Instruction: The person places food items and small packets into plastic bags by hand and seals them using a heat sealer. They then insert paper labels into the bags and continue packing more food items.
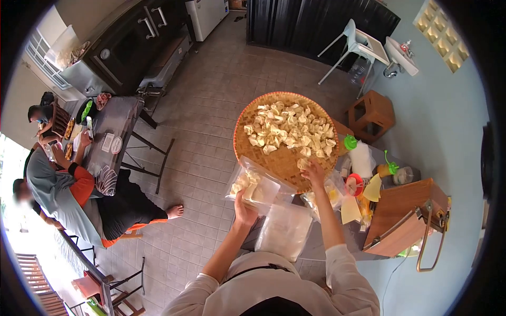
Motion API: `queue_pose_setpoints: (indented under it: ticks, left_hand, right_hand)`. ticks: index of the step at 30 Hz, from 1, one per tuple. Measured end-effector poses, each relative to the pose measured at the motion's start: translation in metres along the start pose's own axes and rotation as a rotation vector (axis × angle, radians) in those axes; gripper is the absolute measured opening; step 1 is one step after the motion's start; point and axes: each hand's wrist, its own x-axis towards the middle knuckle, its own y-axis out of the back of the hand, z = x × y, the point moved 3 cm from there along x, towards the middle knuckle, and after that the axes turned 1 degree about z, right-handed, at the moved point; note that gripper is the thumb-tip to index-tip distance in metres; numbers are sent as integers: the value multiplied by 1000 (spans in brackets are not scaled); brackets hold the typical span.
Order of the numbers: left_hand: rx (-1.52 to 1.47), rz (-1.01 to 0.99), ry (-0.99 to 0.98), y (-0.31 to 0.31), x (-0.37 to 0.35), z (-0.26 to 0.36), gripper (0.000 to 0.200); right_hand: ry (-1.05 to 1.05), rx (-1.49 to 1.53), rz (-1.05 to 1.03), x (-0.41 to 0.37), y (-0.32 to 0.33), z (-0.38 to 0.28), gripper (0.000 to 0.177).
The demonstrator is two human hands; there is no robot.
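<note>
My left hand (245, 213) grips a clear plastic bag (271, 190) from below, its fingers closed on the side. Several pale folded dumplings (246, 181) lie inside the bag. Over the near right edge of a round woven bamboo tray (276, 164), my right hand (315, 173) pinches a dumpling (303, 164). Many more pale dumplings (290, 126) are heaped across the far half of the tray. Close to my body, a flat stack of clear plastic bags (284, 229) lies on the table.
To the right are a green-capped bottle (350, 142), a red-rimmed container (354, 184), a yellow bottle (387, 169) and a wooden box (403, 218). A brown stool (370, 116) stands beyond. On the left, two people sit at another table (118, 124).
</note>
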Motion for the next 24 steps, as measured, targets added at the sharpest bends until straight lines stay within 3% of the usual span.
queue_pose_setpoints:
  ticks: [8,13,19,24]
  left_hand:
    - [-71,-20,19,-7,9,-4,42]
    - [-44,-69,98,-20,-4,-21,39]
    - [25,-101,151,-23,-18,-42,44]
    - [29,-86,128,-26,-25,-36,44]
  right_hand:
    - [-250,342,-229,-140,14,-45,28]
    - [-110,45,-195,-177,-16,-66,35]
    - [-18,266,-162,-177,-40,-61,39]
    - [10,161,-255,-182,-43,-73,36]
